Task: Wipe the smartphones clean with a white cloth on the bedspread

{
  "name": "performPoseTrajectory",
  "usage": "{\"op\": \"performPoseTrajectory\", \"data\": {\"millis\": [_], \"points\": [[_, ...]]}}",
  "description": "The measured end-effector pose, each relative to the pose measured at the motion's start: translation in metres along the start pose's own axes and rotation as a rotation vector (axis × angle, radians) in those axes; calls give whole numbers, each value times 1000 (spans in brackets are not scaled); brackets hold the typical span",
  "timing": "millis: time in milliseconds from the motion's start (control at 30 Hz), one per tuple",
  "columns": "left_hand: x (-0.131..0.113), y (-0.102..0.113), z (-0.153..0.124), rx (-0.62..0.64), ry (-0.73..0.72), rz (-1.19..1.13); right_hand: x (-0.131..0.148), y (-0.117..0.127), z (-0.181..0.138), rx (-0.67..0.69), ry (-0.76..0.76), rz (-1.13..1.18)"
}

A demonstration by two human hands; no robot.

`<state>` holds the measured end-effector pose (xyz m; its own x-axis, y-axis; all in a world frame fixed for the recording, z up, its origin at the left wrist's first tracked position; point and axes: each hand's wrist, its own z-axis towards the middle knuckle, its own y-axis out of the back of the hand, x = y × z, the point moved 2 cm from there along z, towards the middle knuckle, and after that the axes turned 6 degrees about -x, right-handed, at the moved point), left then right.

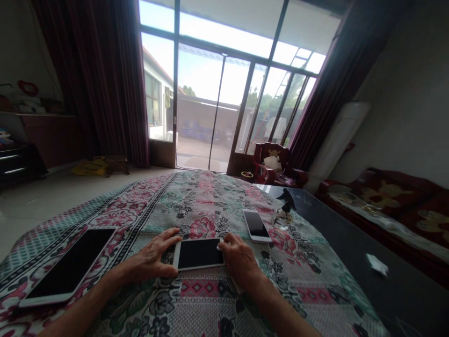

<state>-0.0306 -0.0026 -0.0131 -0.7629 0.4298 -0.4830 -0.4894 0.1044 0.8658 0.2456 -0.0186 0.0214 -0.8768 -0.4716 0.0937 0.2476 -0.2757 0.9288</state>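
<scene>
Between the two hands on the table's flowered cloth [210,299] lies a phone [198,254], flat, white-framed, its screen dark. The left hand [154,257] spans its left end in a narrow grip, thumb and forefinger at the corners. The right hand [238,260] curls against its right end; I cannot tell that grip.

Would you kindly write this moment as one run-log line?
left hand: grips left end of white phone | right hand: rests on its right end | white phone: flat on floral cloth | nearby: tablet, second phone
</scene>
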Motion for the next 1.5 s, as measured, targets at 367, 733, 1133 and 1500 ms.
{"op": "performPoseTrajectory", "data": {"millis": [367, 733, 1133, 1500], "points": [[5, -3, 1, -2, -23, 16, 28, -7, 22, 33, 60, -66], [-1, 0, 0, 2, 12, 8, 23, 2, -22, 94, 87, 86], [-6, 4, -1, 15, 29, -16, 26, -15, 26, -6, -25, 30], [-15, 8, -2, 39, 56, 0, 42, -6, -1, 25, 94, 146]]}}
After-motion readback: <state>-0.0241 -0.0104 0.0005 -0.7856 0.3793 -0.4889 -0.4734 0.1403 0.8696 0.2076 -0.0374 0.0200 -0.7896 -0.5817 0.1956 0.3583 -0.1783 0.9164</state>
